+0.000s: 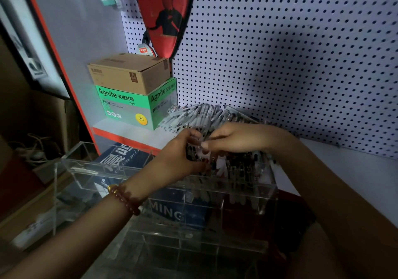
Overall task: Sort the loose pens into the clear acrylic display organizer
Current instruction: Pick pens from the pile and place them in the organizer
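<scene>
Head view: left hand (pixel 183 156) and right hand (pixel 233 137) meet, fingers curled round a fanned bundle of pens (pixel 206 115) whose lower ends stand in the far right compartment of the clear acrylic organizer (pixel 90 168), near the pegboard (pixel 280 52).

Both bare forearms are reaching forward and meeting in the middle. The left hand (pixel 179 156) is wrapping around a bunch of white-barrelled plastic pens (pixel 204 133), thumb on top, while the right hand (pixel 234 137), palm down, is pinching the same bunch with bent fingers (pixel 204 144).
</scene>
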Available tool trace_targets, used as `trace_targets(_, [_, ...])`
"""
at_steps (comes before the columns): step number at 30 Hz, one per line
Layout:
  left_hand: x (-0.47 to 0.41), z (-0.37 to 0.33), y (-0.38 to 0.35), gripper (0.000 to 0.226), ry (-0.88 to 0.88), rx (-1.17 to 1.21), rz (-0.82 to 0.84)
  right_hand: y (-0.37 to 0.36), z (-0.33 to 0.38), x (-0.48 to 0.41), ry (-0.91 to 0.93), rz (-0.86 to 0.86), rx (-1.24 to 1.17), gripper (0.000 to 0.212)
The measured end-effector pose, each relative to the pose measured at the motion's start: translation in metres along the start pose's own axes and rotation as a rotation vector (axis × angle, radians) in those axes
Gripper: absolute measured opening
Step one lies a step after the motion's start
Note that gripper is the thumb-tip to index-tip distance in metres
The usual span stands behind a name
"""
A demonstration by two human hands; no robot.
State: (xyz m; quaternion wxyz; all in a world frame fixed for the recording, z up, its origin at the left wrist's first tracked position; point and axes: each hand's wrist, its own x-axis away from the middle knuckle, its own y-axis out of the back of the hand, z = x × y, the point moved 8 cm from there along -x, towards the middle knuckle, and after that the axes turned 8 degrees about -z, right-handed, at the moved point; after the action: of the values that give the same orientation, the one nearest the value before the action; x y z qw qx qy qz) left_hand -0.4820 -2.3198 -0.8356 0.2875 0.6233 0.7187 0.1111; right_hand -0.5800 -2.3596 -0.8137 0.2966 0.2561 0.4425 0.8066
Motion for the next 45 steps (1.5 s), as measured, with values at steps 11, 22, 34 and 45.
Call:
trace_targets(11, [0.006, -0.009, -0.01, 0.069, -0.038, 0.063, 0.038, 0.033, -0.004, -0.004, 0.017, -0.346, -0.141, 0.022])
trace_targets(22, [0.01, -0.025, -0.022, 0.029, -0.218, -0.043, -0.063, 0.069, -0.095, -0.008, -0.216, -0.744, -0.093, 0.032])
trace_targets(34, [-0.003, -0.013, -0.009, 0.029, -0.198, -0.162, -0.045, 0.023, -0.126, -0.026, -0.315, -0.303, 0.24, 0.031])
trace_targets(45, [-0.004, -0.009, -0.003, 0.039, -0.154, -0.134, -0.042, 0.022, -0.136, -0.033, -0.397, -0.448, 0.421, 0.023])
